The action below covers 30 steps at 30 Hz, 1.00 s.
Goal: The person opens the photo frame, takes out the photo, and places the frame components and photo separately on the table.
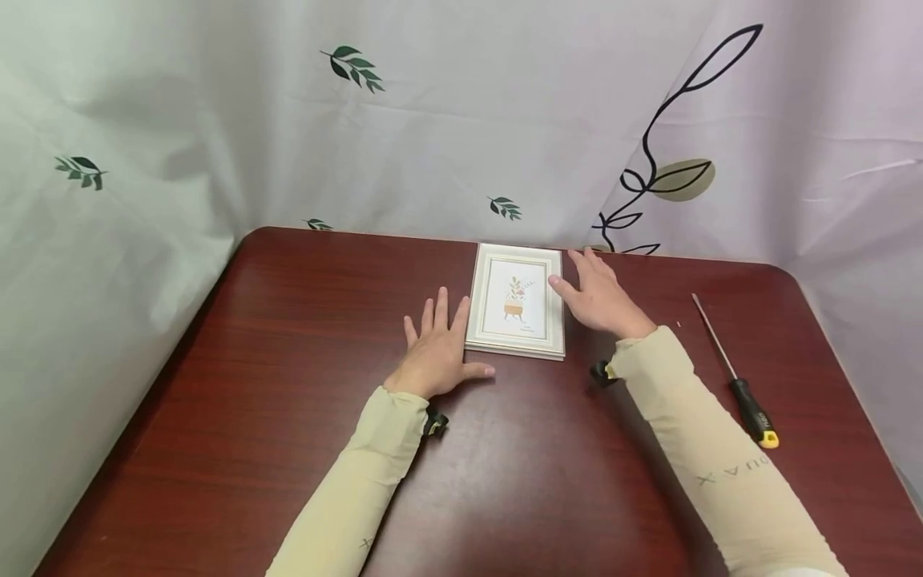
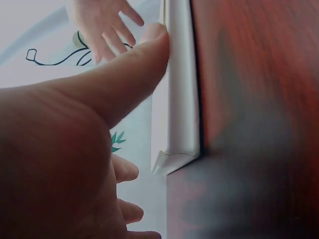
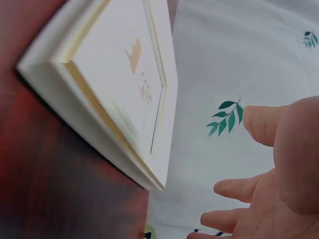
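A white picture frame point(image 1: 472, 324) with a potted-plant print lies flat, face up, near the far edge of the table. My left hand point(image 1: 435, 353) is spread at its left side, the index finger by the frame's edge and the thumb stretched below its lower left corner. On the other side my right hand point(image 1: 602, 296) has its fingers extended, its thumb close to the frame's right border. In the right wrist view the frame point(image 3: 94, 114) stands apart from the right hand point(image 3: 269, 194). Whether the left fingers touch the frame is unclear.
A screwdriver point(image 1: 743, 393) with a black and yellow handle lies on the right of the dark red table point(image 1: 288, 361), beside my right forearm. Behind the table's far edge hangs a white curtain point(image 1: 433, 144) with leaf prints.
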Each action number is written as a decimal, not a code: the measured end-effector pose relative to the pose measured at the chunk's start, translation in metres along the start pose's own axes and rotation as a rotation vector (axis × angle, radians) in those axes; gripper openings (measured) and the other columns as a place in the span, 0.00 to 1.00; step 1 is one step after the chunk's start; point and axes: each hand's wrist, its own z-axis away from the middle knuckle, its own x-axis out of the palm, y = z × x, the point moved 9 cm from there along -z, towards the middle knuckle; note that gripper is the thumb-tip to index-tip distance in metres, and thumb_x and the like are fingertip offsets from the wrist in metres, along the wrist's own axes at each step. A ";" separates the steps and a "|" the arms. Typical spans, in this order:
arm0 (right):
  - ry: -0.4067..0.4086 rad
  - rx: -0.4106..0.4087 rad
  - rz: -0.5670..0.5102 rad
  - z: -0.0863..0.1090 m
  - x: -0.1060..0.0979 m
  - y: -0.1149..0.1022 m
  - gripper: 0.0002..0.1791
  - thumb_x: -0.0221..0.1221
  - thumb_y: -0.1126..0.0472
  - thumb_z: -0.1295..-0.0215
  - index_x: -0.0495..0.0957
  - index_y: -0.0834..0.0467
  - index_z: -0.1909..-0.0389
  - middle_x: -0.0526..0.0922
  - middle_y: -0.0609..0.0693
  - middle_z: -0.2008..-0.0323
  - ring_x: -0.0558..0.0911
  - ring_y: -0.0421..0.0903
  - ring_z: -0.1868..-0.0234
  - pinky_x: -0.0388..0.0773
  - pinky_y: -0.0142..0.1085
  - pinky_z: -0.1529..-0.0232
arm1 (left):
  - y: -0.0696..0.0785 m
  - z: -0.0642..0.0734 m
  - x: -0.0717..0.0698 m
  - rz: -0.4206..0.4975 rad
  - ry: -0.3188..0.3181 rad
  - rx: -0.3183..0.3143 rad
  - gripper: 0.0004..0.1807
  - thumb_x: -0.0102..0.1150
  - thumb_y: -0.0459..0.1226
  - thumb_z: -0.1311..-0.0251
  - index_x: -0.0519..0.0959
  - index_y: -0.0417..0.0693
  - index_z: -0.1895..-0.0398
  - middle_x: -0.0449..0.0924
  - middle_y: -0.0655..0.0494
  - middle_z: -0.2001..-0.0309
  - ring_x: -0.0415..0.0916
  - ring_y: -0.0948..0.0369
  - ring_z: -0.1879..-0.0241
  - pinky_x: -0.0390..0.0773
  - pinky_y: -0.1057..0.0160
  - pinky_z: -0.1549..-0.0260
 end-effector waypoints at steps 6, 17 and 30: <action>-0.017 0.018 0.014 -0.021 -0.003 0.007 0.40 0.47 0.46 0.23 0.49 0.68 0.23 0.48 0.68 0.23 0.48 0.65 0.23 0.47 0.58 0.25 | -0.001 -0.003 0.010 -0.012 -0.037 -0.013 0.66 0.73 0.59 0.48 0.39 0.46 0.18 0.25 0.42 0.20 0.26 0.43 0.21 0.28 0.32 0.30; -0.006 0.071 -0.002 -0.042 0.012 0.017 0.39 0.48 0.47 0.24 0.51 0.67 0.23 0.53 0.66 0.24 0.54 0.64 0.24 0.53 0.56 0.26 | 0.004 -0.008 0.019 -0.006 -0.036 -0.057 0.67 0.74 0.57 0.48 0.40 0.36 0.20 0.31 0.40 0.20 0.28 0.45 0.21 0.30 0.36 0.28; -0.021 0.114 -0.032 -0.059 0.017 0.011 0.36 0.47 0.50 0.23 0.52 0.67 0.24 0.62 0.68 0.28 0.63 0.63 0.29 0.60 0.53 0.29 | -0.002 -0.009 0.021 -0.088 -0.037 -0.080 0.60 0.69 0.59 0.44 0.48 0.32 0.22 0.36 0.39 0.20 0.32 0.48 0.21 0.31 0.38 0.27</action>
